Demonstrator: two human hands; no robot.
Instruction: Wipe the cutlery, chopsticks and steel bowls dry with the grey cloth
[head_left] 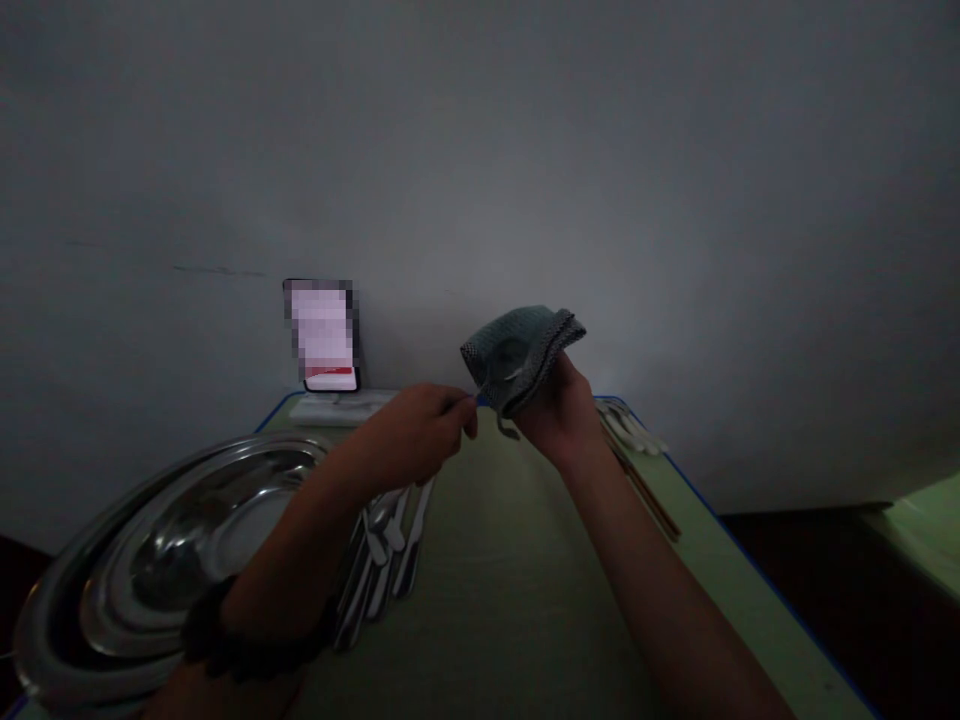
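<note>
In front of me, above the table, my right hand (pixel 562 415) holds a folded grey-green cloth (pixel 525 330) with a dark patterned edge. My left hand (pixel 424 430) is closed, its thumb and fingers pinching the thin handle of what looks like a spoon. The rounded shiny end of this spoon (pixel 511 365) lies against the cloth, partly wrapped by it. A tag or loose strip hangs under the cloth. Below my left forearm, several pieces of metal cutlery (pixel 409 545) lie side by side on the table.
Two nested steel basins (pixel 97 600) stand at the left. A phone (pixel 326 340) with a lit screen leans on the wall, behind a white block (pixel 341 408). Chopsticks (pixel 652 500) and several light-coloured spoons (pixel 637 430) lie along the right edge of the green table (pixel 517 600).
</note>
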